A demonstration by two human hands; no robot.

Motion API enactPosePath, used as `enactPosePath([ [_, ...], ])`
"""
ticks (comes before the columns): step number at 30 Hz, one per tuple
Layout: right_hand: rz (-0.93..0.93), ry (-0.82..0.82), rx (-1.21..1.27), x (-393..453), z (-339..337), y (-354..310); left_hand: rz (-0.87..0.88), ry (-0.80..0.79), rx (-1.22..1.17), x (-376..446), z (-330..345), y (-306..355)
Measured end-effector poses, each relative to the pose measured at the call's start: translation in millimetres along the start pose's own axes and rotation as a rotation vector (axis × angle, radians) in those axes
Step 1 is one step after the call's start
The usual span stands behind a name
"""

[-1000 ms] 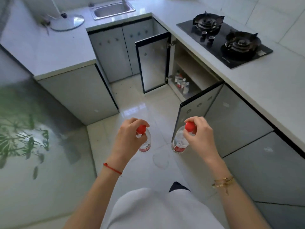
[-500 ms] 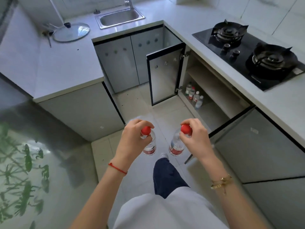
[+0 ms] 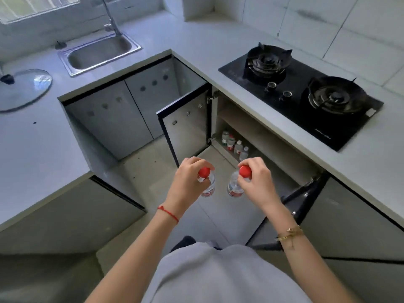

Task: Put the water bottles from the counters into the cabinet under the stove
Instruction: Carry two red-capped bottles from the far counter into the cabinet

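My left hand (image 3: 188, 182) grips a clear water bottle (image 3: 208, 186) with a red cap by its neck. My right hand (image 3: 255, 180) holds a second red-capped bottle (image 3: 234, 189) the same way. Both bottles hang upright above the floor, just in front of the open cabinet (image 3: 258, 136) under the black gas stove (image 3: 301, 95). Several small bottles (image 3: 235, 144) stand on the cabinet's bottom shelf near its left side.
The cabinet's left door (image 3: 185, 125) swings out toward me; its right door (image 3: 293, 206) is open beside my right forearm. A steel sink (image 3: 98, 53) and a glass pot lid (image 3: 24, 88) lie on the grey counter (image 3: 39, 141) to the left.
I have stepped closer to the stove cabinet with both bottles still held. The cabinet opening and the stove now look larger and nearer; the view has tilted up toward the sink wall.
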State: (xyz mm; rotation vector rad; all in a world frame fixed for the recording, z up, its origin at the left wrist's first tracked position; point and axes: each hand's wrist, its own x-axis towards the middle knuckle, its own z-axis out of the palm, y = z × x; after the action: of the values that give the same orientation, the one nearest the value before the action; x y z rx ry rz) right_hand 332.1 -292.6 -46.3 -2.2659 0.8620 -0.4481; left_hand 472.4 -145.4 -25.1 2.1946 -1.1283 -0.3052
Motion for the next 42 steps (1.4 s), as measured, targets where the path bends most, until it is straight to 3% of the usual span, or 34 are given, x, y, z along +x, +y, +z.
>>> enactPosePath([
  [10, 0.326, 0.188, -0.052, 105, 26, 22, 0.307, -0.244, -0.02, 175, 27, -36],
  [20, 0.596, 0.354, -0.027, 169, 53, 91, 0.42, -0.455, -0.049, 293, 110, -47],
  [33, 0.799, 0.351, -0.022, 225, 135, 302, 0.435, -0.593, 0.016, 375, 337, -105],
  [42, 0.689, 0.334, -0.126, 245, 226, 458, 0.44, -0.575, 0.015, 404, 508, -187],
])
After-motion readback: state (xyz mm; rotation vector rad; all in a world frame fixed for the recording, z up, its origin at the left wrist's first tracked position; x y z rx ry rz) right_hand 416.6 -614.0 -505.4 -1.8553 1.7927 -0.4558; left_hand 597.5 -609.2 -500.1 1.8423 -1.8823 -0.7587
